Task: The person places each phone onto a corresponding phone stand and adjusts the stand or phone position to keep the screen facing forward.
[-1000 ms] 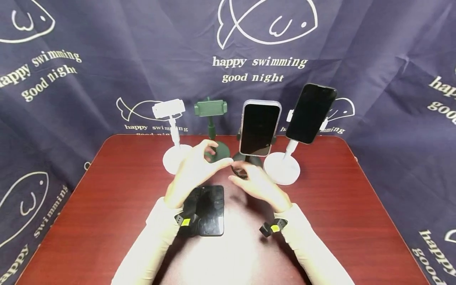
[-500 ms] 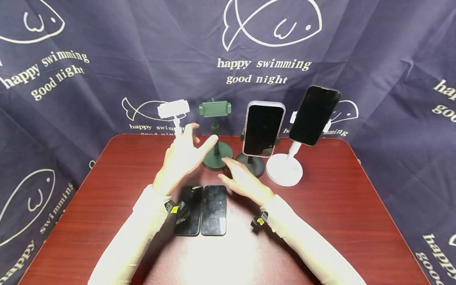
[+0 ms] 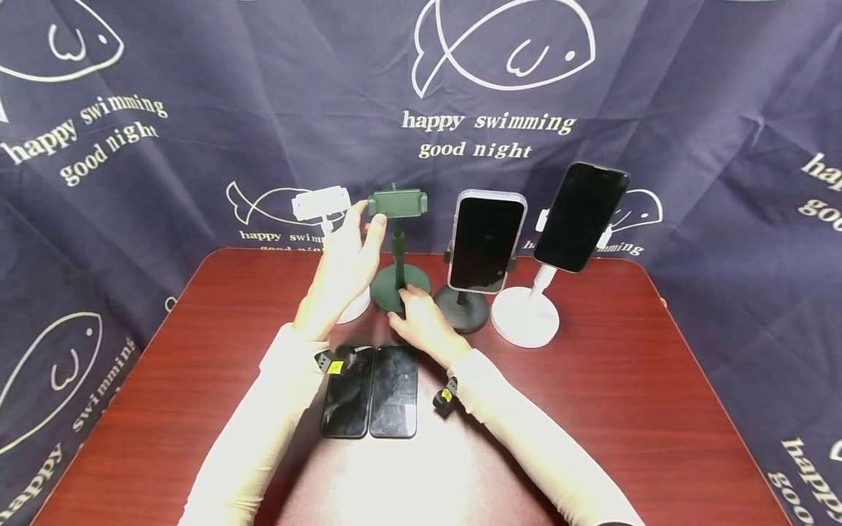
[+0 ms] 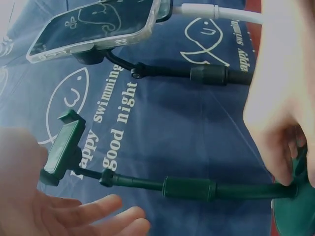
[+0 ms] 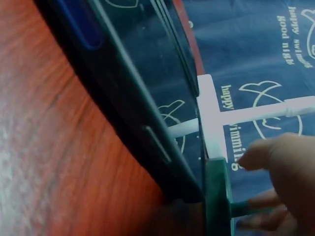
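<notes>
A green phone stand stands on the table, its clamp holding no phone. My left hand is at the left end of its clamp, thumb raised and fingers relaxed. In the left wrist view those fingers spread just below the clamp. My right hand reaches to the round green base, fingertips at the foot of the post. The right wrist view shows the thumb apart from the other fingers, which overlap the post. Behind my left hand is a white phone stand, partly hidden.
Two dark phones, one on the left and one on the right, lie side by side in front. Further right, a black stand bears a pale-cased phone and a white stand bears a black phone. A printed curtain hangs behind.
My left hand first moves left from near the green base, then up to the green clamp. My right hand moves left, from beside the black stand to the green stand's base.
</notes>
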### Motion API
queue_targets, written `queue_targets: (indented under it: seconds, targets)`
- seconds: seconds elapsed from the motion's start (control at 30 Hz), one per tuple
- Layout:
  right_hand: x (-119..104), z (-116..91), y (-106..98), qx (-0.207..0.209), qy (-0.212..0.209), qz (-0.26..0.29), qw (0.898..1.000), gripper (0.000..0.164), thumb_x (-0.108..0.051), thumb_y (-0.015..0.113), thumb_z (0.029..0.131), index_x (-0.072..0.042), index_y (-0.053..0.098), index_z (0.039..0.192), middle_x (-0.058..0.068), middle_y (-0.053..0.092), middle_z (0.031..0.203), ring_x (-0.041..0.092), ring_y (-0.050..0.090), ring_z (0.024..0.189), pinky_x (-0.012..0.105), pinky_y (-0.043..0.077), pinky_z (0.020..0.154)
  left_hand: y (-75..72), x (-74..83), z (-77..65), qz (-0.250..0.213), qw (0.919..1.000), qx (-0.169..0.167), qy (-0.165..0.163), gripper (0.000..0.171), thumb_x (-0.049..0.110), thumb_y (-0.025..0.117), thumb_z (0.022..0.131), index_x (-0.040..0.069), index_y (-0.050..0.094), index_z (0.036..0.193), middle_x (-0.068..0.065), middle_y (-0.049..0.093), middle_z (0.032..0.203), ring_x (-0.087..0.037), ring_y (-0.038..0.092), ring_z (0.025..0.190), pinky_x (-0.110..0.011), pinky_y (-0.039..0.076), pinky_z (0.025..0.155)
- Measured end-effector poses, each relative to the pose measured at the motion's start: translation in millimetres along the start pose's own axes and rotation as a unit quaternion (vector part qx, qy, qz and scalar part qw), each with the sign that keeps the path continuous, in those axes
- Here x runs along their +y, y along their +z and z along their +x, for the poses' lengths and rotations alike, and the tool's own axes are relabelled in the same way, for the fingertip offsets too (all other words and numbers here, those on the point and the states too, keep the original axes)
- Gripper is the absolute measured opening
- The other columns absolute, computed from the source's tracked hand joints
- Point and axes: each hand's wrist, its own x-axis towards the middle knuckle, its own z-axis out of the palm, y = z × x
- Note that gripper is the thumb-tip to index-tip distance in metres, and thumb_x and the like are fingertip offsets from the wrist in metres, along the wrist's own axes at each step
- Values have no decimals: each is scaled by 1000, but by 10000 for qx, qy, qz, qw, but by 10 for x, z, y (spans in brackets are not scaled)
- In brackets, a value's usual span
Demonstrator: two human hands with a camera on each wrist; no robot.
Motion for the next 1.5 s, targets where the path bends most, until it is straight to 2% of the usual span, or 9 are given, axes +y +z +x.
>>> queue_targets:
  seconds: [0.17, 0.33, 0.47, 0.57, 0.73, 0.97, 1.03, 1.3, 1.5]
  targets:
    - [23, -26, 70, 179, 11, -882, 9959, 33, -20, 69, 82, 9, 63, 97, 30, 63, 107, 45, 53, 113, 56, 40, 104, 90, -19, 10, -79, 9992, 172, 356, 58, 55, 35, 101, 15, 41, 143, -10, 69, 108, -22, 64, 99, -47, 51, 90]
    - [41, -54, 86, 188, 264, -1601, 9866, 35, -27, 68, 84, 7, 65, 95, 30, 61, 107, 42, 53, 109, 58, 45, 96, 141, -53, 20, -642, 9955, 338, 606, 46, 49, 37, 103, 13, 52, 128, -6, 71, 100, -16, 67, 79, -39, 55, 74]
    - [67, -90, 78, 35, 93, -1837, 9829, 36, -30, 68, 87, 5, 66, 95, 27, 61, 102, 38, 54, 102, 55, 46, 91, 145, -81, 13, -758, 9941, 376, 678, 44, 47, 39, 103, 11, 56, 121, -6, 71, 93, -16, 67, 74, -37, 56, 73]
    - [77, -126, 59, -107, -72, -1871, 9823, 37, -31, 68, 88, 4, 66, 98, 26, 61, 102, 38, 55, 102, 54, 46, 90, 152, -102, -4, -955, 9926, 360, 659, 42, 45, 40, 104, 9, 58, 116, -7, 70, 89, -17, 68, 73, -38, 57, 67]
    - [77, -135, -9, -59, -268, -1741, 9843, 34, -30, 71, 87, 2, 69, 95, 24, 63, 99, 38, 57, 100, 54, 47, 89, 171, -75, -20, -1531, 9854, 412, 628, 43, 43, 39, 104, 6, 59, 110, -10, 70, 88, -20, 68, 72, -39, 58, 60]
    - [64, -184, -77, -137, -499, -1641, 9851, 33, -30, 71, 87, 2, 70, 97, 25, 63, 99, 41, 59, 100, 51, 49, 89, 36, 252, -211, -1967, 9776, 482, 565, 31, 19, 42, 105, -8, 57, 106, -27, 67, 89, -38, 66, 75, -55, 56, 67]
    - [45, -211, -91, -181, -529, -1613, 9853, 34, -30, 71, 87, 2, 70, 98, 24, 62, 97, 41, 59, 100, 50, 49, 90, 29, 249, -237, -1983, 9769, 513, 614, 30, 18, 43, 105, -8, 58, 104, -27, 67, 88, -38, 66, 74, -56, 56, 67]
    - [-30, -300, -112, -286, -525, -1361, 9889, 34, -31, 69, 88, 1, 70, 101, 19, 60, 92, 34, 57, 91, 48, 54, 77, -20, 223, -335, -2064, 9716, 651, 958, 27, 14, 45, 103, -9, 58, 98, -26, 66, 85, -36, 66, 71, -50, 57, 66]
    - [-69, -331, -88, -262, -593, -1348, 9888, 34, -31, 70, 88, 0, 70, 101, 17, 61, 95, 32, 57, 92, 46, 55, 76, -60, 181, -380, -1991, 9701, 771, 1151, 25, 12, 47, 102, -9, 59, 95, -24, 67, 82, -32, 66, 68, -36, 58, 63]
